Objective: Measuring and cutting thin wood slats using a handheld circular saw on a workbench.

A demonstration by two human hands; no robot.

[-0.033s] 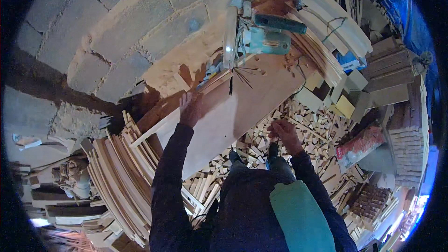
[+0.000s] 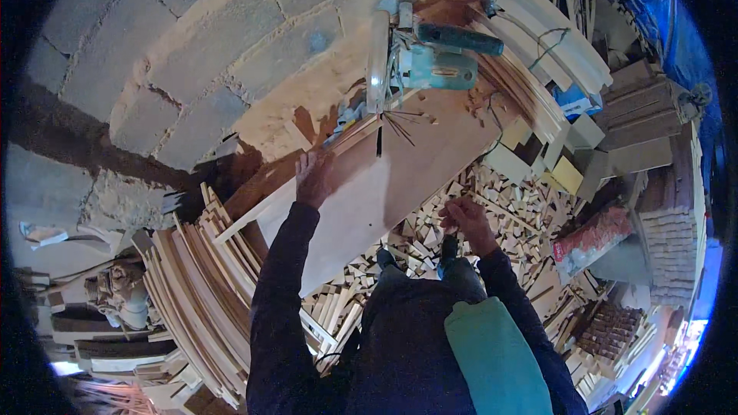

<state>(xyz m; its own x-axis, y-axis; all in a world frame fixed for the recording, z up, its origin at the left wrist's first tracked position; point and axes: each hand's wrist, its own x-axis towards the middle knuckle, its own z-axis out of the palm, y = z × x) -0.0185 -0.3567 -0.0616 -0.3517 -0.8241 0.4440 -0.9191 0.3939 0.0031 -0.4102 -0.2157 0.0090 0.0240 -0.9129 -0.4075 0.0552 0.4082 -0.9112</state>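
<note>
My left hand point(image 2: 312, 180) lies over a long pale wooden strip point(image 2: 250, 217) at the far edge of the worktable point(image 2: 338, 223), its fingers reaching across the strip. To the right of that hand, at the back, stands a teal power saw point(image 2: 434, 68) with a dark handle and an upright blade guard point(image 2: 377, 61). A dark slot runs in the tabletop below the guard. My right hand point(image 2: 469, 223) hovers in front of the table's near edge, above wood offcuts, fingers curled in. Whatever it may hold is hidden.
Many small wood offcuts point(image 2: 530, 223) cover the floor around my feet. Long strips point(image 2: 192, 284) are stacked at the left, with more pale boards point(image 2: 546, 27) at the back right. Cardboard boxes point(image 2: 638, 123) and a red-and-clear bag point(image 2: 596, 238) stand at the right. A block wall point(image 2: 223, 46) closes off the back.
</note>
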